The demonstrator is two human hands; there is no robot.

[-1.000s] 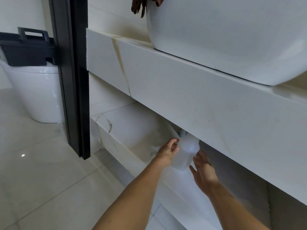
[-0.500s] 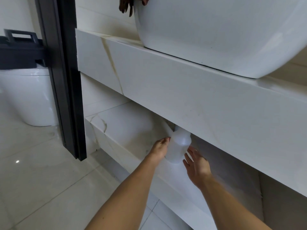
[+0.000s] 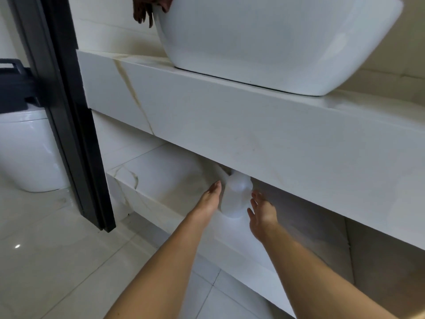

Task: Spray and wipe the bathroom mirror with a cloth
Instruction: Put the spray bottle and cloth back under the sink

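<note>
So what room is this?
Most likely a bathroom. A white basin sits on a pale stone counter, and a white toilet stands on the tiled floor past a dark door frame.

White basin (image 3: 264, 42) on marble counter (image 3: 230, 125), toilet (image 3: 25, 148).

Your left hand (image 3: 208, 200) and right hand (image 3: 262, 212) reach under the surface (image 3: 230, 125), onto the lower shelf (image 3: 165, 171). Between them stands the spray bottle (image 3: 235, 195), its top hidden beneath the surface's front edge; your left hand lies against its side, your right just beside it. Above your hands the wash basin (image 3: 264, 42) sits on the surface, with a cloth (image 3: 147, 10) hanging at its far left rim. Well left of your hands stands a door frame (image 3: 69, 116), and beyond it a toilet (image 3: 27, 148).
</note>
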